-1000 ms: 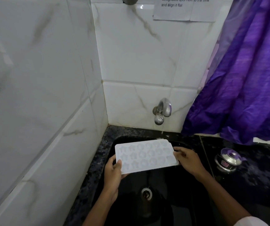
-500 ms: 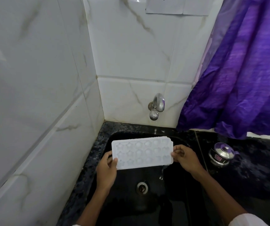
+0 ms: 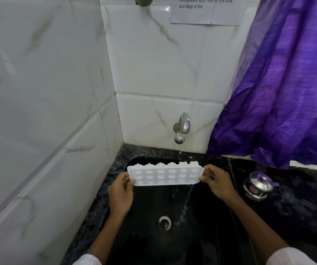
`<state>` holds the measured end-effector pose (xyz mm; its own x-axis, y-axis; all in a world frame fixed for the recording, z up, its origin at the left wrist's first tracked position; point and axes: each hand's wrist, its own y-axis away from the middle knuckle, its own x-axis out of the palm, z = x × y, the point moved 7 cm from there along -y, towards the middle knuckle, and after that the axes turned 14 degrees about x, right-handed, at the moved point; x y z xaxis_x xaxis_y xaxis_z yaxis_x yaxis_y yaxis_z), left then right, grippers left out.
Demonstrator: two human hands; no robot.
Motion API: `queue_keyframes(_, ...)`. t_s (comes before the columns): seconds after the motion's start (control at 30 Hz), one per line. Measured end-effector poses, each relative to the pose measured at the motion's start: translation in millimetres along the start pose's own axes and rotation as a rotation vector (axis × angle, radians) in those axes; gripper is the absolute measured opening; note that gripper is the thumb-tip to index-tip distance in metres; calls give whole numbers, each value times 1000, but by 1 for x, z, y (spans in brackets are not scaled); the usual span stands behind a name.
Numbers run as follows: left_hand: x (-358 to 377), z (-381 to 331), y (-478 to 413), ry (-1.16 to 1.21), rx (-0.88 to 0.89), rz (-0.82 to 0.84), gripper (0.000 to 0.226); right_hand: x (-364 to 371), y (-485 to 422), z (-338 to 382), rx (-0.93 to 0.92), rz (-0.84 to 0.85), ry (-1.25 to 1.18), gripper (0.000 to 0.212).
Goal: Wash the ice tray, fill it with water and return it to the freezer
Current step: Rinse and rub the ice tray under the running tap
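Note:
A white plastic ice tray (image 3: 165,175) with several small moulded cells hangs over the black sink (image 3: 146,243). My left hand (image 3: 120,192) grips its left end and my right hand (image 3: 218,183) grips its right end. The tray is tipped steeply, its cell side turned towards me and its far edge raised. A thin stream of water runs off its lower right corner down into the basin beside the drain (image 3: 164,222). The chrome tap (image 3: 181,129) on the back wall sits just above and behind the tray, with a drip below its spout.
White marble-look tiles close in the left side and the back. A purple curtain (image 3: 280,88) hangs at the right. A small steel pot with a purple lid (image 3: 259,185) stands on the black counter right of the sink. A paper note (image 3: 207,10) is stuck on the wall.
The tray has been tipped from nearly flat to steeply tilted, and water now pours off its right corner into the sink. Both hands keep their hold on its ends.

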<state>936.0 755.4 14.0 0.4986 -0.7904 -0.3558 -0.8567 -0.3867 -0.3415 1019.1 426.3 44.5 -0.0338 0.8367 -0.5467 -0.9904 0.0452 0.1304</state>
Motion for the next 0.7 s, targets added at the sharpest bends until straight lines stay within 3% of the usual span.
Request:
queue_keyframes(0.4, -5, -39, 2, 34, 241, -168, 14, -29, 7, 23, -191, -199, -100, 12)
queue_keyframes(0.57, 5, -19, 14, -35, 153, 25, 21, -6, 8, -2, -110, -78, 35, 23)
queue_keyframes(0.7, -8, -36, 17, -83, 286, -65, 18, -18, 15, 9, -205, -180, -23, 12)
